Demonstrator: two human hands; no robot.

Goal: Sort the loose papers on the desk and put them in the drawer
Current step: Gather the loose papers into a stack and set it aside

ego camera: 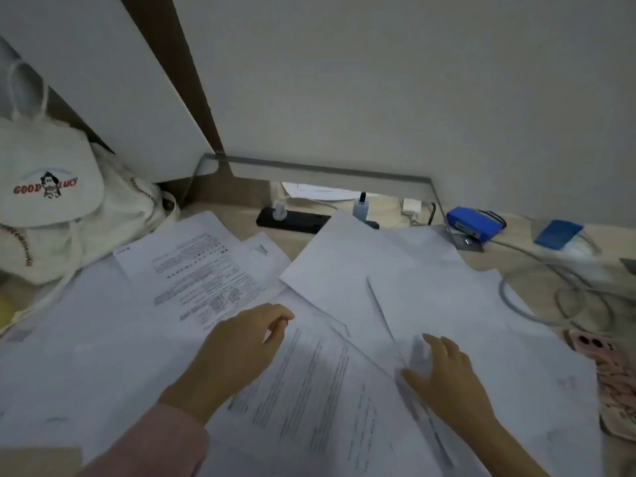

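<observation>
**Everywhere, loose papers (344, 277) blanket the desk (247, 222)**

White sheets, some densely printed and some blank, overlap in a fan across nearly the whole wooden top. The left hand (241, 346), fingers curled, sits at the far corner of a printed sheet (309, 390); whether it pinches the paper cannot be told. The right hand (444, 376) lies flat, fingers spread, on a blank sheet (464, 321). A canvas bag (51, 201) borders the pile at left, and a phone (612, 373) lies at its right edge. Bare wood shows only by the power strip (292, 220) and the cables (550, 297). The printed sheet's long edge runs diagonally, far left to near right.
</observation>
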